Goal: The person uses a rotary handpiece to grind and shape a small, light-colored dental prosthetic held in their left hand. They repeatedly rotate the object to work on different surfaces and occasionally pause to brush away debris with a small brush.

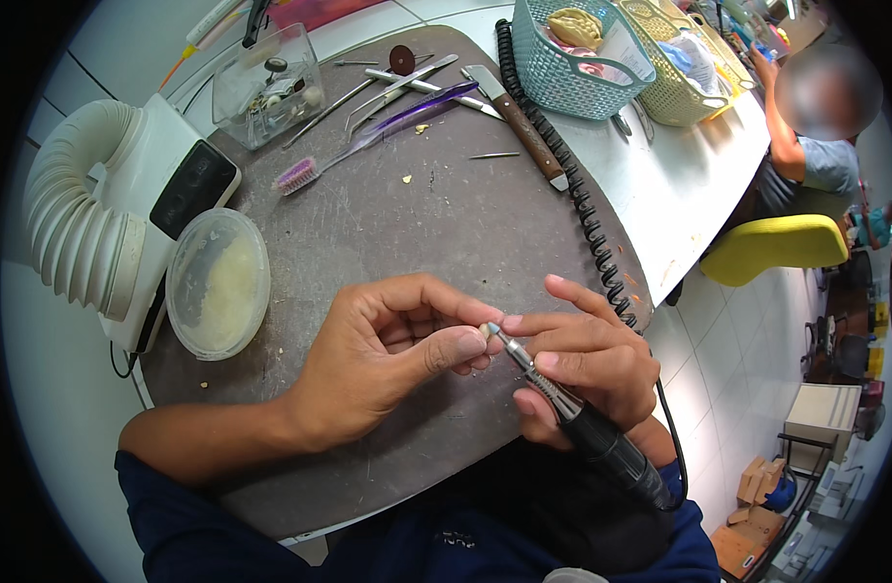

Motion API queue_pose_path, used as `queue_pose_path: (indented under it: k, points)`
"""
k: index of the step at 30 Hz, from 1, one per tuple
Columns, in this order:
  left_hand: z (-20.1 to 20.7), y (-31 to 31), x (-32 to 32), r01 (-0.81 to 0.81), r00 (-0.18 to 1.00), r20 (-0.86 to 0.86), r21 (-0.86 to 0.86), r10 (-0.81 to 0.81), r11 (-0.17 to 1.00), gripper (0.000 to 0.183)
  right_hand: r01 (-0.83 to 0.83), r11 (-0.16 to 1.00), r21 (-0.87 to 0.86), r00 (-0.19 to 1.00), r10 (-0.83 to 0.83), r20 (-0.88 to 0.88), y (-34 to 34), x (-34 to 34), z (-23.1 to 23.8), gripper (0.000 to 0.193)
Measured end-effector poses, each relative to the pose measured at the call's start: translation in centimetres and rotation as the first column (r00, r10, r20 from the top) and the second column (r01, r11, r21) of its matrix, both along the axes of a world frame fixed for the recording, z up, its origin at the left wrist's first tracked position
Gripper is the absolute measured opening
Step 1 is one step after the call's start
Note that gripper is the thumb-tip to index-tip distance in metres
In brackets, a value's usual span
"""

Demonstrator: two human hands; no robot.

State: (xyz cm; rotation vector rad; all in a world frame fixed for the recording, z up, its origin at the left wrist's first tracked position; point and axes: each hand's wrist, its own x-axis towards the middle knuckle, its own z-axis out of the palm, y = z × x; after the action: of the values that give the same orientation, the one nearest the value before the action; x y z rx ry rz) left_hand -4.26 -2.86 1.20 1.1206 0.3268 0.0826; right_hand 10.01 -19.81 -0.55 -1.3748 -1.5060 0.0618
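My left hand (358, 355) pinches a tiny cream-coloured, tooth-like piece (485, 332) between thumb and forefinger. Most of that piece is hidden by the fingertips. In my right hand (601, 360) lies a rotary handpiece (611, 449), black at the back and silver toward the front. Its small bluish tip (494, 329) meets or nearly meets the piece; contact is too small to make out. The right fingertips almost touch the left ones, and both hands are above the near part of the grey work board (368, 243).
Left stand a white unit with a ribbed hose (72, 238) and a round tub (219, 287) of pale powder. Behind lie a purple toothbrush (387, 131), tweezers (392, 97), a brown-handled knife (523, 126) and a coiled black cord (572, 175). Baskets (582, 78) are at the back; a person sits far right.
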Motion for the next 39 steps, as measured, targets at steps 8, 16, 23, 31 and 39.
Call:
queue_pose_path:
  k: [8, 16, 23, 31, 39]
  points:
    - [-0.01, 0.04, -0.03, 0.004, 1.000, 0.001, 0.005, -0.004, 1.000, 0.016, -0.024, 0.999, -0.025, 1.000, 0.024, 0.012, -0.11, 0.00, 0.06, 0.040]
    - [-0.03, 0.00, 0.06, 0.001, 1.000, 0.001, -0.006, -0.001, 1.000, 0.017, 0.032, 0.998, 0.054, 0.999, -0.032, -0.009, 0.32, -0.13, -0.10, 0.035]
    - [-0.07, 0.06, 0.05, 0.004, 1.000, 0.004, 0.000, -0.004, 1.000, 0.017, -0.002, 1.000, -0.005, 1.000, 0.002, 0.022, 0.03, 0.11, -0.15, 0.040]
    - [-0.03, 0.14, 0.03, 0.008, 1.000, -0.006, -0.018, -0.008, 1.000, 0.017, 0.010, 1.000, -0.020, 1.000, -0.009, 0.011, 0.01, -0.13, -0.08, 0.040]
    - [0.00, 0.06, 0.02, 0.000, 1.000, 0.000, -0.043, 0.000, 0.999, 0.017, 0.001, 0.998, -0.055, 1.000, 0.001, 0.031, -0.02, -0.25, 0.38, 0.041]
